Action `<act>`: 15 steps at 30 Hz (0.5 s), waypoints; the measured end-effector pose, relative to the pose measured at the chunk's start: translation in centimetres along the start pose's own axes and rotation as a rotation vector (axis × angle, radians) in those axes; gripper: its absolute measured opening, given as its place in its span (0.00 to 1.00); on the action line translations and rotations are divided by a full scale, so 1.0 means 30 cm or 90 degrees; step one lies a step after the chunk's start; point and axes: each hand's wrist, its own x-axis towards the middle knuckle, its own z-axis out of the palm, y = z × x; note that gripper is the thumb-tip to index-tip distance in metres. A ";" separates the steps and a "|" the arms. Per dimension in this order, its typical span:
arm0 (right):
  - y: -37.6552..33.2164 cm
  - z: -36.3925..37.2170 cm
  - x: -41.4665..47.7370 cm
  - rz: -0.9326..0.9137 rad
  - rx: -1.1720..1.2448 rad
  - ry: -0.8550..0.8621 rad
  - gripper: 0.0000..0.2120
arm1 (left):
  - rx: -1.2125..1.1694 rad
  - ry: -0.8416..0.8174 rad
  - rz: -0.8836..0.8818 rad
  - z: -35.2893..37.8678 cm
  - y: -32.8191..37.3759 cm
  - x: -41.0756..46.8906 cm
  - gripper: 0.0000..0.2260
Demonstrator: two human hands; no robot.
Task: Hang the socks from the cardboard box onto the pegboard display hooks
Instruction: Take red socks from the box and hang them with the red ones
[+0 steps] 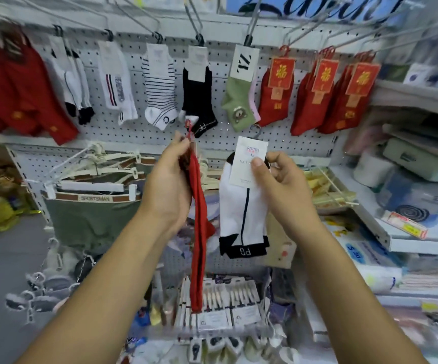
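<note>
My left hand (pixel 169 185) is closed on the top of a long red sock pair (pixel 198 232) that hangs straight down, its red hook just above my fingers. My right hand (pixel 278 179) pinches the white paper label of a white sock pair with black trim (pixel 241 219), whose metal hook (pixel 257 131) points up. Both pairs hang in front of the white pegboard (pixel 225 135). Along its top row, hooks (pixel 199 39) carry striped, black, green and red socks. The cardboard box is not in view.
Red socks (pixel 23 82) fill the left hooks and red labelled socks (pixel 320 93) the right ones. Green underwear on hangers (pixel 94 206) hangs lower left. Shelves with packaged goods (pixel 409 195) stand at the right. Boxed socks (pixel 220 306) sit below my hands.
</note>
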 end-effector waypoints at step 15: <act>0.047 0.237 0.447 -0.016 0.056 -0.205 0.09 | 0.372 0.333 0.346 -0.282 0.137 0.248 0.04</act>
